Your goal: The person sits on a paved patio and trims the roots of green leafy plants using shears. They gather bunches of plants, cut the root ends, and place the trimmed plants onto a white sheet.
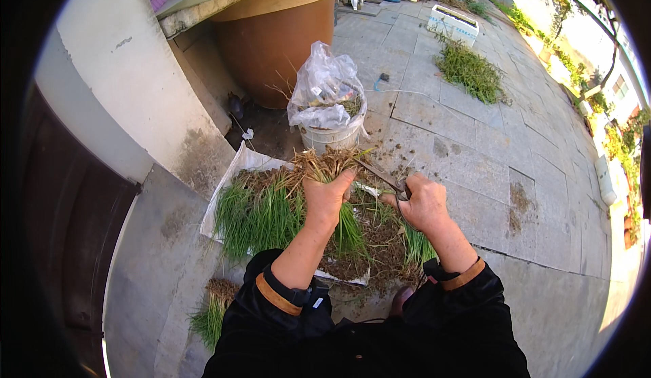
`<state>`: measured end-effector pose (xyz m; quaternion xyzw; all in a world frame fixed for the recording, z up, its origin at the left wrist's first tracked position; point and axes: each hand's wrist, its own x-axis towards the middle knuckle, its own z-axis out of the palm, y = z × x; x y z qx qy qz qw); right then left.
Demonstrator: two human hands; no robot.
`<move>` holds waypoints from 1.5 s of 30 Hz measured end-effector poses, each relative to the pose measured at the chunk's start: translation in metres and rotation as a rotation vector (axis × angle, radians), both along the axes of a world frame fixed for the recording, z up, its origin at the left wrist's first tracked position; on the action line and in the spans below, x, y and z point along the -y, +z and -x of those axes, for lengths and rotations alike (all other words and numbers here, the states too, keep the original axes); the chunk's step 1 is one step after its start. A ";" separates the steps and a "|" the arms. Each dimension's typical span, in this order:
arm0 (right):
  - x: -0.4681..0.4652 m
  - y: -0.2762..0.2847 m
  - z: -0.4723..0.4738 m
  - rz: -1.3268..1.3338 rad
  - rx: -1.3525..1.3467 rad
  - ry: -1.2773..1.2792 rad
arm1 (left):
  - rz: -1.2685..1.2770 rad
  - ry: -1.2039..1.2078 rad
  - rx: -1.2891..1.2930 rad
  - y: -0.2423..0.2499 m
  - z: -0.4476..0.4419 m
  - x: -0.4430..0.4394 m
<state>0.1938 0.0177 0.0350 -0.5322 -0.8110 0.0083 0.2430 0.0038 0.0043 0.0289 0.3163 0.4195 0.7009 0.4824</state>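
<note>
My left hand (pixel 328 195) grips a bunch of green grass-like plants (pixel 350 233), its brown root ends pointing away from me and its leaves hanging towards me. My right hand (pixel 421 202) holds metal scissors (pixel 381 175), whose blades reach to the right side of the root ends. Under my hands lies a white sheet (pixel 226 187), strewn with brown soil and dry roots (pixel 382 245). A thick pile of the same green plants (pixel 259 210) rests on its left part, and more green leaves (pixel 418 245) lie to the right of my left hand, below the scissors.
A white bucket (pixel 333 136) with plastic bags and dry plant waste stands just beyond the sheet. Behind it is a large brown pot (pixel 277 37). Another bunch (pixel 216 309) lies at lower left. Cut greenery (pixel 470 70) and a white box (pixel 452 27) are farther off on the paving.
</note>
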 end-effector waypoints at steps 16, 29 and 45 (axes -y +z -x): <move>-0.005 -0.012 0.000 0.134 -0.598 0.084 | 0.077 -0.134 -0.103 0.006 -0.001 0.003; 0.001 -0.008 0.024 0.412 -1.205 0.129 | -0.167 -0.193 -0.452 -0.018 -0.023 0.003; 0.002 0.001 -0.001 0.143 -0.469 0.120 | -0.051 0.030 -0.048 -0.004 -0.014 0.003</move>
